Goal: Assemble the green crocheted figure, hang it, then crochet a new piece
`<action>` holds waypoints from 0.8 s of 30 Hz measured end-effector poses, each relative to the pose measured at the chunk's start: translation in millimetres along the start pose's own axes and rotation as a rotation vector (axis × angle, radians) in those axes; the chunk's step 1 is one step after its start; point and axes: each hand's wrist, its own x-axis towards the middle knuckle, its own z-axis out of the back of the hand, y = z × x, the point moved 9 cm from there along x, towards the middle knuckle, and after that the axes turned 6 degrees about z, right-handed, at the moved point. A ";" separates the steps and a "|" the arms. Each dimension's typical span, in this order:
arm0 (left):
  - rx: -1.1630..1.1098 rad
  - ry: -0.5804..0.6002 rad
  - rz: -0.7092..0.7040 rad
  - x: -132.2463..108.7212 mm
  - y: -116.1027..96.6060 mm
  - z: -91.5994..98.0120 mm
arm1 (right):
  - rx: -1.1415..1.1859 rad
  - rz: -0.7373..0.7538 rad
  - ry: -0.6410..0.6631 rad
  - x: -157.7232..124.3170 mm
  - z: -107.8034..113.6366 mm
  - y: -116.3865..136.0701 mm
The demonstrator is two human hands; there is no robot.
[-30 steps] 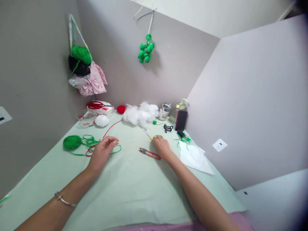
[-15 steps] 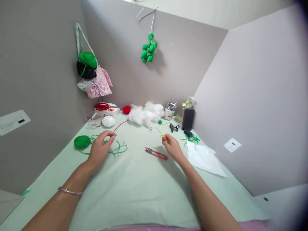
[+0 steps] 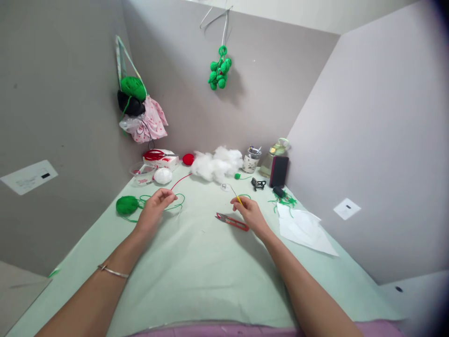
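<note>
Slender metal hook with yellow handle: held above the table in the grip of the right hand, its tip directed up and away. Left hand: fingertips drawn toward the thumb beside loose loops of thin green yarn; whether a strand lies in this grip cannot be told. The loops lie near an oval ball of green yarn, to the left. Small thread snips with orange-red handles rest just nearer than the right hand. Farther back, a strand of red yarn runs toward a heap of fluffy white fibre, flanked by a round red ball. Supporting surface: table covered in pale green cloth.
</note>
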 end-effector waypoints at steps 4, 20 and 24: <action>-0.091 0.068 0.029 -10.4 -4.8 -17.1 | 0.101 -0.029 0.071 -7.6 -12.4 16.8; 0.252 0.050 -0.153 -4.0 -14.9 -2.0 | 0.267 -0.140 0.262 -22.1 -55.6 17.0; 0.336 0.048 -0.129 9.1 7.3 8.5 | 0.378 -0.181 0.270 -21.1 -46.8 12.9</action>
